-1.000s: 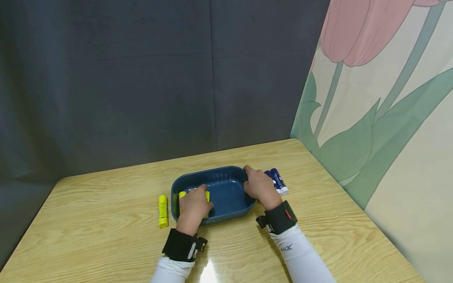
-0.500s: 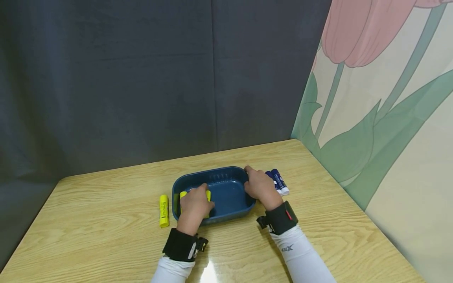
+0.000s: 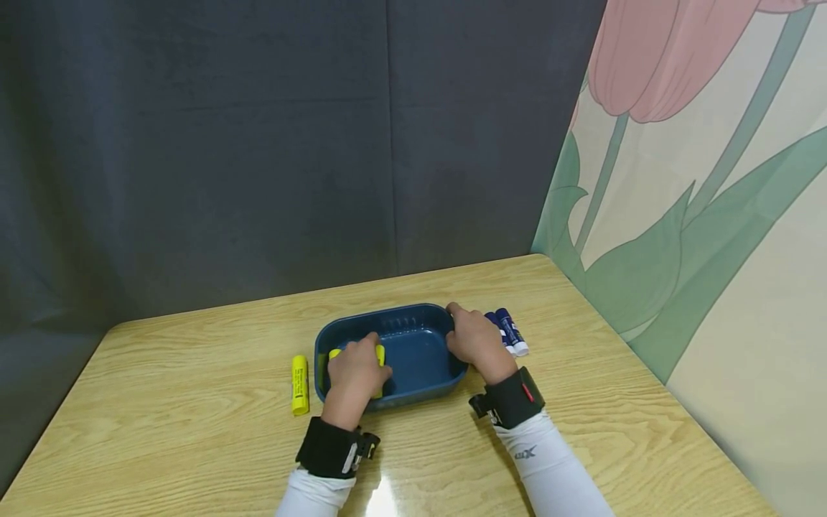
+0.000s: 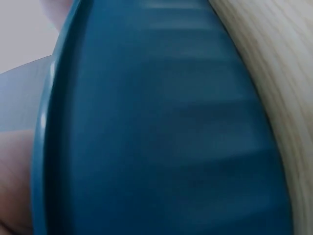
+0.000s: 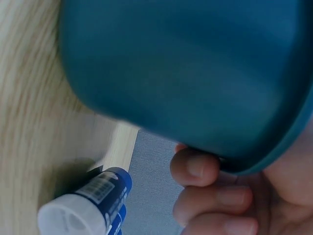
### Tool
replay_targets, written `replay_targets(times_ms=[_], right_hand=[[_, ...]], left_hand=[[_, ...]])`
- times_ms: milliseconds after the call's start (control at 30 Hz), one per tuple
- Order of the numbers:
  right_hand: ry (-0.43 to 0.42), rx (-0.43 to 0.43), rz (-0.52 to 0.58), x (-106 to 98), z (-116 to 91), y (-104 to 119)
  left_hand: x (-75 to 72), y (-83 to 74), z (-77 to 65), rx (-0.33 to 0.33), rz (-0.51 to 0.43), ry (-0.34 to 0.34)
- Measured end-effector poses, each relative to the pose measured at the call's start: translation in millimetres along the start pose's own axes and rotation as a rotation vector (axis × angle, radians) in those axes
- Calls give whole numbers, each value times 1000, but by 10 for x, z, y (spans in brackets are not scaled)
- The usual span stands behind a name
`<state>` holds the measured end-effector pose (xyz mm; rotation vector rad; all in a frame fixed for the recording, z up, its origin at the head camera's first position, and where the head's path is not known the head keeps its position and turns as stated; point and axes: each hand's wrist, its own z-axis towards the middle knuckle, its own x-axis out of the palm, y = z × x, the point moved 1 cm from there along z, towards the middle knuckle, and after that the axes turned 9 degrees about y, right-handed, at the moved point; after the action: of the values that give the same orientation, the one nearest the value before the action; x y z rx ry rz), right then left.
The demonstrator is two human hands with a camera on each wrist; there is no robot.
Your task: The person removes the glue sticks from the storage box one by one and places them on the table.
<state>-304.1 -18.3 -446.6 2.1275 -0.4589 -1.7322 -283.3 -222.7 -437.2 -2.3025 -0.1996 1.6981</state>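
Note:
A dark blue oblong plastic tub (image 3: 416, 359) stands on the table in the head view. My left hand (image 3: 357, 370) reaches into its left half, fingers curled over yellow glue sticks (image 3: 380, 356) that show at both sides of the hand. The hand covers most of them. At the tub's right end my right hand (image 3: 477, 341) grips the rim, and the right wrist view has its curled fingers (image 5: 212, 200) against the wall's edge. The left wrist view is filled mostly by the tub's outer wall (image 4: 161, 117), with part of the left hand (image 4: 15, 181) beyond the rim.
One more yellow glue stick (image 3: 299, 385) lies just left of the tub. Dark blue glue sticks (image 3: 510, 332) with white ends lie side by side at the right, close beside my right hand. A dark curtain (image 3: 258, 158) hangs behind the wooden table (image 3: 194, 402).
My left hand and the yellow glue sticks under it shift very slightly toward the back of the tub. The right hand keeps its grip on the rim.

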Motion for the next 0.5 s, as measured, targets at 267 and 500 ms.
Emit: replay_targets(times_ms=[267, 500], right_hand=[[5, 5, 3, -3, -2, 7], [5, 6, 5, -1, -4, 13]], left_hand=[[-57, -9, -21, 1, -2, -15], [-118, -16, -78, 24, -18, -41]])
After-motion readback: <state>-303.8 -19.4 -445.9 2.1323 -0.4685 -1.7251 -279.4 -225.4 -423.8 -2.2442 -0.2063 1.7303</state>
